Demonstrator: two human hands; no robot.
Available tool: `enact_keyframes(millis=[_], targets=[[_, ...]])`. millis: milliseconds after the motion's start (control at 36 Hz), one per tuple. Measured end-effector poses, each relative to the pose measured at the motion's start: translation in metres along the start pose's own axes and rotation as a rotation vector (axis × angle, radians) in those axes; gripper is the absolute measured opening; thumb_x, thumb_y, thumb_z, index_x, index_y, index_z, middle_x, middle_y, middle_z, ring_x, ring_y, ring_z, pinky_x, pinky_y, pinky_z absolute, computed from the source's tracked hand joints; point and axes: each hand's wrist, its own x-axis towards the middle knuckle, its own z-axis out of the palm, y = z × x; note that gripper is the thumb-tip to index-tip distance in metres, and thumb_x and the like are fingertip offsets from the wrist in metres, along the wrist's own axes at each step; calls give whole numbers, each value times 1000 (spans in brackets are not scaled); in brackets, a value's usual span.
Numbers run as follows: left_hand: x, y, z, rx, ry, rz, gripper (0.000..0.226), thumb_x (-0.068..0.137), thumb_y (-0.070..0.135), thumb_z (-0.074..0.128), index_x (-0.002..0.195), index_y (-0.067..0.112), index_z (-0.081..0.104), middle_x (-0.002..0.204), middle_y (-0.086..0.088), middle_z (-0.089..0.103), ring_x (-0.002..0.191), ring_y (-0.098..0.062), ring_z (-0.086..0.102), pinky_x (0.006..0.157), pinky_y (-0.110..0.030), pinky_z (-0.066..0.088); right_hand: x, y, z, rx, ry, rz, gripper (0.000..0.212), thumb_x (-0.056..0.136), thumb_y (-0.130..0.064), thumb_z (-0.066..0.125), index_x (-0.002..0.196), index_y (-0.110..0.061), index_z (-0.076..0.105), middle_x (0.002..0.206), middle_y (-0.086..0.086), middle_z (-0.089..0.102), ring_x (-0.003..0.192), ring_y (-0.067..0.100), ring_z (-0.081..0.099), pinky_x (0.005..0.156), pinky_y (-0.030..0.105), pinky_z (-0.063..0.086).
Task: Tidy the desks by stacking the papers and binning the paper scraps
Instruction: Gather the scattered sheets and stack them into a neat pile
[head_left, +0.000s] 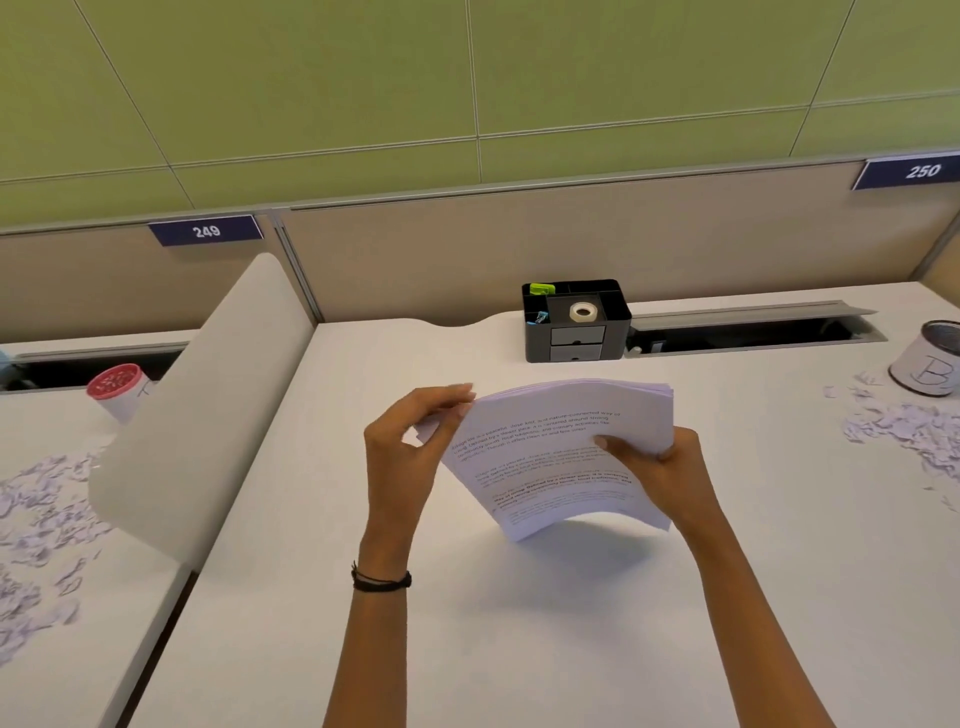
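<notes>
Both hands on the paper stack (561, 452): left hand (410, 447) pinches its left edge, right hand (660, 473) grips its right edge, thumb on top. It's held above the surface (519, 623), in front of the black organizer (576, 332). Right of the black organizer: scraps (904, 431) and a can (930, 366) marked "B"; partition tags read "249" (207, 231) and "250" (922, 170).

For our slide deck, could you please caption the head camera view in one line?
A person's left hand and right hand hold a stack of papers at the desk, paper scraps nearby.

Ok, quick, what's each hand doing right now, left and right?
Left hand: holds the paper stack at its left edge.
Right hand: grips the stack's right edge, thumb on top.
</notes>
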Motion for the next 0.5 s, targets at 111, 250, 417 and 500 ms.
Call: enact_keyframes(millis=[111, 250, 417, 500], targets=[[0, -9, 0, 267, -101, 256, 41, 95, 41, 47, 106, 8, 69, 103, -7, 70, 90, -15, 61, 72, -16, 54, -1, -6, 2, -34, -16, -47, 22, 80, -10, 70, 74, -31, 63, 70, 0, 66, 61, 6, 62, 59, 20, 51], [-5, -13, 7, 386, -102, 340, 36, 93, 34, 50, 121, 14, 61, 111, -7, 67, 95, -15, 58, 77, -14, 51, -1, -6, 0, -81, -19, -62, 24, 80, -11, 70, 66, -27, 61, 55, -17, 63, 55, -1, 57, 52, 11, 44], [-6, -9, 14, 382, -125, 354, 36, 96, 38, 45, 128, 22, 49, 112, -6, 66, 95, -15, 55, 78, -11, 47, -2, -10, -3, -168, -42, -149, 36, 82, -8, 68, 58, -31, 54, 51, -24, 57, 50, 0, 50, 50, 8, 36], [-4, -8, 15, 371, -173, 328, 37, 94, 31, 50, 130, 22, 48, 107, -4, 68, 86, -11, 56, 74, -3, 45, -2, -13, -5, -245, -92, -211, 24, 83, -14, 68, 65, -29, 61, 52, -21, 57, 55, -1, 53, 52, 8, 39]])
